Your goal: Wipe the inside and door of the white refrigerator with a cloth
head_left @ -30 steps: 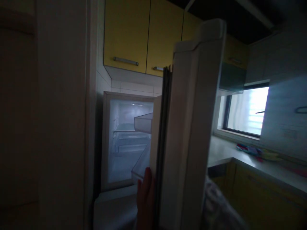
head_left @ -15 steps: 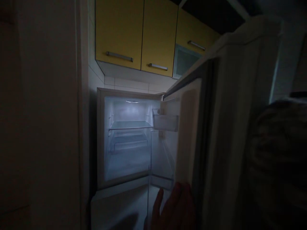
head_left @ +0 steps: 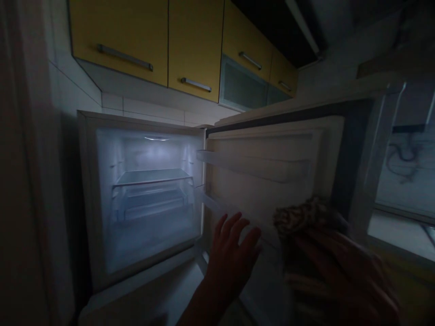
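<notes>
The fridge door (head_left: 350, 136) stands wide open, with its inner side and two door shelves facing me. My left hand (head_left: 233, 249) is in front of the lower door shelf (head_left: 214, 203), its fingers spread and slightly curled, holding nothing. Whether its fingertips touch the shelf I cannot tell. Against the door's inner panel, my right hand (head_left: 343, 262) holds a crumpled patterned cloth (head_left: 302, 217). That hand is blurred and dark. Higher on the door runs the upper door shelf (head_left: 258, 165).
The lit fridge compartment (head_left: 149, 151) at left holds a glass shelf (head_left: 152, 176) and a clear drawer (head_left: 154, 206). Yellow wall cabinets (head_left: 195, 40) hang above. A countertop (head_left: 401, 235) shows beyond the door at right. A wall edge (head_left: 20, 181) stands close on the left.
The door now shows its inner face broadly instead of nearly edge-on, and the view has shifted right. My left hand has come up further into view. The right hand with the cloth is now against the door.
</notes>
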The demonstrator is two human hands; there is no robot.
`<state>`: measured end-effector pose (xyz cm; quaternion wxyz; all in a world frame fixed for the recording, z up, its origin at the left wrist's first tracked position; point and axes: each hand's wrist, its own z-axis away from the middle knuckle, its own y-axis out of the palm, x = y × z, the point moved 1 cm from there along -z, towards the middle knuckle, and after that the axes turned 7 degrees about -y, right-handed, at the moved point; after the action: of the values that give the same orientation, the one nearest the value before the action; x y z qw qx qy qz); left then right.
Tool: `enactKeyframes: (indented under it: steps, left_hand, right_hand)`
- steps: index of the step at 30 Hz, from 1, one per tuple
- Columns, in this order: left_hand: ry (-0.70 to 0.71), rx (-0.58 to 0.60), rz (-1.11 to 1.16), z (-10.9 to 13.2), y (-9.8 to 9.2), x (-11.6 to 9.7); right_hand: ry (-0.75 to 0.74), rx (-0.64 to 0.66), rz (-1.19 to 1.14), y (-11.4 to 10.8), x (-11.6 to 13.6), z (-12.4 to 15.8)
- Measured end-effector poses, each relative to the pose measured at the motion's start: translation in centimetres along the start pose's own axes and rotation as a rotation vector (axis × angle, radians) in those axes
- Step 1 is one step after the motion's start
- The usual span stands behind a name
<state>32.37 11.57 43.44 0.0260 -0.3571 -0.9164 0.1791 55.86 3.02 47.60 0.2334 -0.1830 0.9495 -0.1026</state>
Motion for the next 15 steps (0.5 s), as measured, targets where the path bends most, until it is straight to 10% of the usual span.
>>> enactKeyframes:
  steps: [7,15]
  left_hand:
    - [0.132,0.061,-0.03,-2.6,4.9,-2.1]
    - [0.217,0.198,-0.041,-4.8,7.4,-3.3]
  right_hand:
    - [-0.095,0.276,0.21,0.5,-7.0,-5.2]
    - [-0.16,0.442,-0.169,1.1,-13.0,-2.4]
